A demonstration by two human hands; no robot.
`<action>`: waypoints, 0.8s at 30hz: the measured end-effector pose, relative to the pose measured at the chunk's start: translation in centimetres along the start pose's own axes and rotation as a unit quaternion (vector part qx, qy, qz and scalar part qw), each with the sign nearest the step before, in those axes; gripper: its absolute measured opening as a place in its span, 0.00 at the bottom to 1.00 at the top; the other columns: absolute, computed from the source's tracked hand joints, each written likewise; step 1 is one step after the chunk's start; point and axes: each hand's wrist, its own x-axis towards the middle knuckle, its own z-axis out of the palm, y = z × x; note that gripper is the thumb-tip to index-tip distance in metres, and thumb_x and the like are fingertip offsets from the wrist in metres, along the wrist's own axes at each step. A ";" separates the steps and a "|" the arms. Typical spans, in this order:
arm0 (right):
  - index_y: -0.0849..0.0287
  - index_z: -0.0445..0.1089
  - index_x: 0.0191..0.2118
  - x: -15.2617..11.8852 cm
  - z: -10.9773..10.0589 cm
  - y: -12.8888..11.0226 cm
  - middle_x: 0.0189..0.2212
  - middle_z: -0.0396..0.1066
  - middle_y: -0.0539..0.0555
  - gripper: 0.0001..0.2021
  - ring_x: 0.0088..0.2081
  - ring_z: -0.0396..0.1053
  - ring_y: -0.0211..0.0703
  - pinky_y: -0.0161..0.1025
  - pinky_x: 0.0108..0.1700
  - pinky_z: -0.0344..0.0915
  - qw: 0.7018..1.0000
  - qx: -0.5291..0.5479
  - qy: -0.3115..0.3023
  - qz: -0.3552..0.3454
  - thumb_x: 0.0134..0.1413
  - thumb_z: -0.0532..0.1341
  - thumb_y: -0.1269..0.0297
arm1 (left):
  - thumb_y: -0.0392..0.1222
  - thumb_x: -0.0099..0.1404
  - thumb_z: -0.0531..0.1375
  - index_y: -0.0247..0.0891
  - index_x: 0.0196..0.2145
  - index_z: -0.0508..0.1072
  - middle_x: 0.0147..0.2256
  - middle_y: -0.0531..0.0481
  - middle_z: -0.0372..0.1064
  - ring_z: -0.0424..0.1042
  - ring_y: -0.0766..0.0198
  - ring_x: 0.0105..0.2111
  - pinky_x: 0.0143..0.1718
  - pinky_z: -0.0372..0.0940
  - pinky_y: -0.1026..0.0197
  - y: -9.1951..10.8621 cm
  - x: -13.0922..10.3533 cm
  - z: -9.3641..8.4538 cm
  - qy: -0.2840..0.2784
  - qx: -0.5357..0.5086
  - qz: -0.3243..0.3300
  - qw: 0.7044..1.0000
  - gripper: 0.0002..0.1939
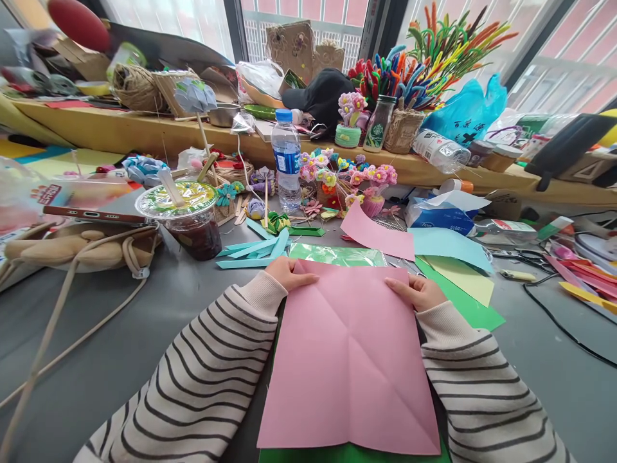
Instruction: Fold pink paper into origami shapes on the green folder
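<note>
Grey tabletop under a bright window, crowded along the far edge with craft clutter. Pink paper sheet flat at the near edge, centred, creased in crossing diagonal and straight folds, lying over a green sheet that shows at its right and near sides. Left hand on the sheet's far left corner, grip pinching the paper edge, thumb on top. Right hand on the far right corner, grip likewise pinching the edge, thumb on top. Striped sleeves on both forearms. Just beyond the sheet, teal paper strips and a second pink sheet. Further back, a water bottle upright near the middle, paper flowers beside it. Toward the left edge, a lidded plastic cup with dark drink, and a phone left of it.
</note>
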 end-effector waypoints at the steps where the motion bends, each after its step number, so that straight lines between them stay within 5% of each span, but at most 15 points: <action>1: 0.63 0.71 0.23 -0.1 0.0 -0.2 0.15 0.66 0.49 0.14 0.16 0.58 0.32 0.30 0.16 0.54 1.000 0.015 0.002 0.015 0.27 0.65 0.58 | 0.48 0.36 0.63 0.33 0.09 0.65 0.09 0.58 0.52 0.49 0.75 0.11 0.13 0.44 0.69 0.1 0.0 0.0 0.006 0.016 0.001 1.000 0.16; 7: 0.61 0.71 0.21 -0.3 0.0 -0.8 0.12 0.65 0.45 0.11 0.14 0.58 0.29 0.27 0.14 0.54 0.993 0.101 -0.013 0.059 0.25 0.66 0.61 | 0.49 0.41 0.61 0.32 0.26 0.75 0.24 0.48 0.71 0.65 0.67 0.23 0.23 0.58 0.68 0.3 -0.4 0.2 0.061 -0.032 0.046 0.997 0.17; 24: 0.62 0.70 0.23 -0.1 -0.1 -0.6 0.14 0.66 0.47 0.13 0.15 0.60 0.30 0.27 0.16 0.56 0.992 0.115 -0.009 0.047 0.25 0.66 0.59 | 0.50 0.41 0.61 0.29 0.25 0.74 0.20 0.48 0.69 0.63 0.68 0.19 0.18 0.57 0.68 0.4 -0.7 0.3 0.070 -0.024 0.069 0.995 0.19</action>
